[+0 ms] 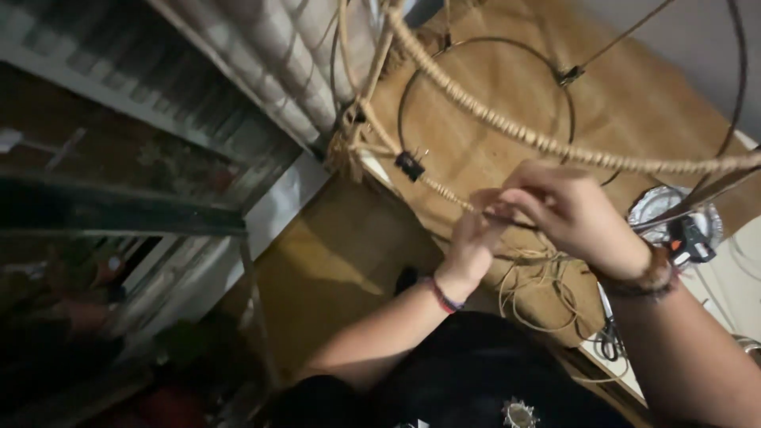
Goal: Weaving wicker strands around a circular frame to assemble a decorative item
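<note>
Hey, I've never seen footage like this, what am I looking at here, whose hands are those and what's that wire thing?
This is one picture from a camera worn on a person's head, looking down at their own two bare hands. There is no machine. The left hand and right hand meet at a wire frame made of dark metal rings and rods. Both pinch a rod partly wrapped in tan cord. A thicker wrapped rod crosses above. A small black binder clip grips the frame. Loose cord hangs in loops below the hands. Scissors lie on the table at the right.

Thin dark metal wire frame [483, 47], rough tan cord wrapping [507, 127]
</note>
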